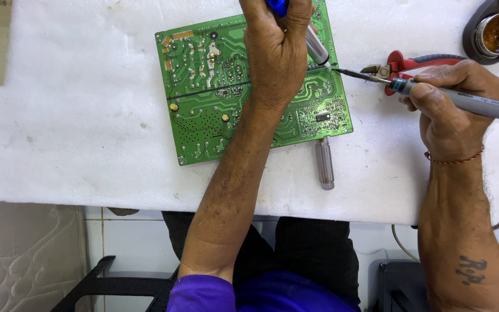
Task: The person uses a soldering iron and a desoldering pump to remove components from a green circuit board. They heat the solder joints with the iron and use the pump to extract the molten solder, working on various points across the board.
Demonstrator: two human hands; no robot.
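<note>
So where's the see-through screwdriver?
The clear-handled screwdriver lies on the white foam mat, poking out from under the green circuit board's lower right edge.

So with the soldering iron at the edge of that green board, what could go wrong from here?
1. The soldering iron in the right hand has its tip at the board's right edge, close to the left hand; a slip could burn a finger.
2. The green circuit board lies on white foam sheet, which a stray hot tip might melt.
3. The open flux tin sits near the right hand and could get knocked.
</note>
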